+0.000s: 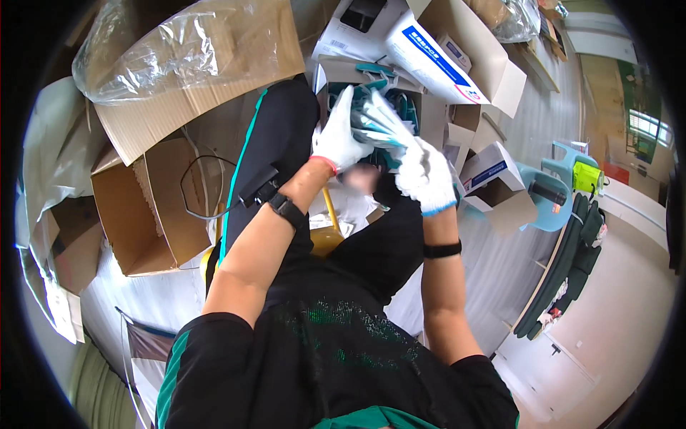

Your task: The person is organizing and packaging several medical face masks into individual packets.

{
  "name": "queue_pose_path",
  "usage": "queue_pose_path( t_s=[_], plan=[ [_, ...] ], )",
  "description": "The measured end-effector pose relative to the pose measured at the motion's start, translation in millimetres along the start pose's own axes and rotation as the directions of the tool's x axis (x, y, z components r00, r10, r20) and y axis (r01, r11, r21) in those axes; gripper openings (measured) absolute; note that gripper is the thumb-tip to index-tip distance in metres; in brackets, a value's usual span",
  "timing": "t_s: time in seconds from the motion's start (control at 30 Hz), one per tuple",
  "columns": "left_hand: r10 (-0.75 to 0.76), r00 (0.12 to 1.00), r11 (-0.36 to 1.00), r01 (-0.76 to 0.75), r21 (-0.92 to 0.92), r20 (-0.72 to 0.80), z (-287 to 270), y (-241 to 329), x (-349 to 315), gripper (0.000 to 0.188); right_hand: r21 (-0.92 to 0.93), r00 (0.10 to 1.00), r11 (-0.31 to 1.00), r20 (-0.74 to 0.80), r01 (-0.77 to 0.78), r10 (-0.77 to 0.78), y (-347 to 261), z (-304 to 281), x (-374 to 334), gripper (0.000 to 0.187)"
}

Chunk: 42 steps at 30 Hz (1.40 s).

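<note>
Both my hands wear white knitted gloves and meet over an opened carton of teal-and-white pieces. My right hand (426,175) is closed round the lower right end of a fanned bundle of flat white-and-teal packets (382,121), blurred by motion. My left hand (341,139) cups the bundle's left side, thumb pointing up and fingers below it, partly hidden. Behind the bundle, more teal pieces (409,109) show inside the carton. What exactly the packets hold cannot be made out.
An open white-and-blue box (446,61) leans at the upper right; a smaller one (493,171) lies right of my hands. An open brown carton (136,222) stands at left, below a cardboard sheet (250,64) with clear plastic. A light-blue stool (550,196) stands farther right.
</note>
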<state>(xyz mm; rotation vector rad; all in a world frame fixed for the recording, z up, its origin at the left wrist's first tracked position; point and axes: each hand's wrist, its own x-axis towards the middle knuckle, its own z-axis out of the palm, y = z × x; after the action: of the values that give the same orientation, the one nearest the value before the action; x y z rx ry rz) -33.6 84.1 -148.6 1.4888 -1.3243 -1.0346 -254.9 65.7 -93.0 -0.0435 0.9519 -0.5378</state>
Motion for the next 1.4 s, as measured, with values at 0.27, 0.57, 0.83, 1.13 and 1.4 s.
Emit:
queue_pose_path(
  t_s=[0.27,0.57,0.83,1.13,1.4],
  plan=[
    [0.079,0.974,0.996,-0.085,0.018,0.214,26,-29,19,0.082,-0.489,0.868,0.869,-0.398,0.074,-0.298,15,17,-16,0.051],
    [0.067,0.974,0.997,-0.072,0.013,0.216,30,-23,25,0.073,-0.653,0.55,-0.699,0.483,-0.292,-0.681,12,34,-14,0.026],
    [-0.014,0.991,0.999,0.009,0.038,0.136,22,-20,19,0.074,-0.523,0.542,-0.811,0.616,-0.26,-0.571,-9,18,-7,0.004],
    [-0.212,0.976,0.967,0.217,0.13,-0.056,29,-40,11,0.076,-0.526,0.333,-0.837,0.77,-0.151,-0.544,-7,-10,-39,0.009],
    [-0.281,0.959,0.941,0.282,0.188,-0.029,23,-34,13,0.073,-0.587,0.406,-0.791,0.69,-0.171,-0.6,-9,-27,-40,0.01]
  ],
)
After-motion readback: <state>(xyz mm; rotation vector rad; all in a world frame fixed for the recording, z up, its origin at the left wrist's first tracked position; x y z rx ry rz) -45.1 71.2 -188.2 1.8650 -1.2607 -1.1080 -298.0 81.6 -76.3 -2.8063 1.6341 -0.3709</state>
